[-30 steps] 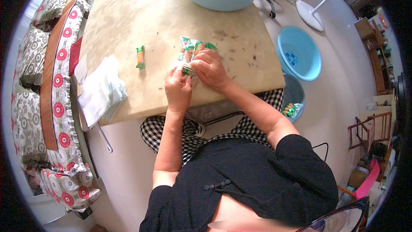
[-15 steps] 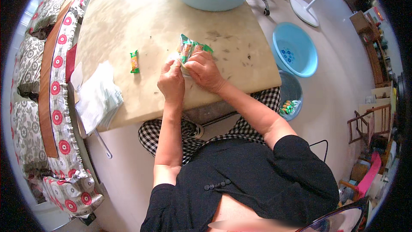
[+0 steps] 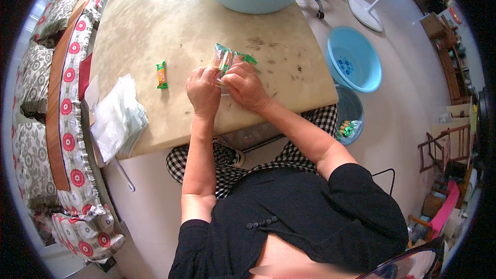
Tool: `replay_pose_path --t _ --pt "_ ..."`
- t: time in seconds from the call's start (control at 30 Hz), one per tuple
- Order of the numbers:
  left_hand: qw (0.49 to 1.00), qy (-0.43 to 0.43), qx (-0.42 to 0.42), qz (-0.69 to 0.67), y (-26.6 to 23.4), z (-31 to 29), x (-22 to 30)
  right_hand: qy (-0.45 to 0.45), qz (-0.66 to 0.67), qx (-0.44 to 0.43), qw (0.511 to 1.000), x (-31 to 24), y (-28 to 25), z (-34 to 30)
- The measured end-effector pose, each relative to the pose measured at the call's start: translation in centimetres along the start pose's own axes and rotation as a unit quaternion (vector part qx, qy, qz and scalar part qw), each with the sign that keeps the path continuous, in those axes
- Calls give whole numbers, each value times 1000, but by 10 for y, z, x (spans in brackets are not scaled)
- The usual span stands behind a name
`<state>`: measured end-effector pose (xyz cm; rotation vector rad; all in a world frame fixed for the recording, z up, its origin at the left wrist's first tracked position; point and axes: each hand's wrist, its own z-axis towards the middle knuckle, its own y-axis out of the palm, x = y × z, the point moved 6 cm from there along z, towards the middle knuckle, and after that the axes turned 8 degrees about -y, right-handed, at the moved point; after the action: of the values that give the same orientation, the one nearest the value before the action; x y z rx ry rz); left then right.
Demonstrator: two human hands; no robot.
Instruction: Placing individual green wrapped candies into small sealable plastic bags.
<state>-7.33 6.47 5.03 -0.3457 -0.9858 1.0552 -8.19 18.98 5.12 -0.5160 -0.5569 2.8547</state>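
Observation:
Over the table's near half, my left hand [image 3: 203, 93] and my right hand [image 3: 248, 89] are closed side by side on the gathered near end of a clear plastic bag [image 3: 222, 55]. Inside the bag are snacks in green and orange wrappers; my fingers partly hide them. The bag's filled end points away from me. One loose wrapped snack [image 3: 161, 76] lies on the table to the left of my left hand. At the table's left edge sits a stack of clear flat bags [image 3: 120, 121].
A light-blue basin [image 3: 253, 1] heaped with wrapped snacks stands at the table's far edge. Right of the table, on the floor, are a blue basin [image 3: 368, 54] and a smaller bucket [image 3: 351, 104] holding filled bags. A patterned sofa [image 3: 72, 139] runs along the left.
My left hand has shifted slightly left and its fingers have moved along the bag's near end. The right hand has barely moved and keeps its hold.

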Motion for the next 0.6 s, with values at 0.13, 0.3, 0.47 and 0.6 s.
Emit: replay_pose_path --t 0.13,0.3,0.47,0.6 --pt "995 13 -101 2 -10 -1 -1 29 -23 -26 999 4 -3 -3" --pt "996 -12 -92 -19 -55 13 -58 17 -13 -32 999 2 -5 -1" --pt "949 -217 -20 230 -55 22 -130 34 -9 -38 999 6 -3 -2" --pt "941 -180 -67 279 -42 20 -128 17 -14 -42 999 2 -5 1"
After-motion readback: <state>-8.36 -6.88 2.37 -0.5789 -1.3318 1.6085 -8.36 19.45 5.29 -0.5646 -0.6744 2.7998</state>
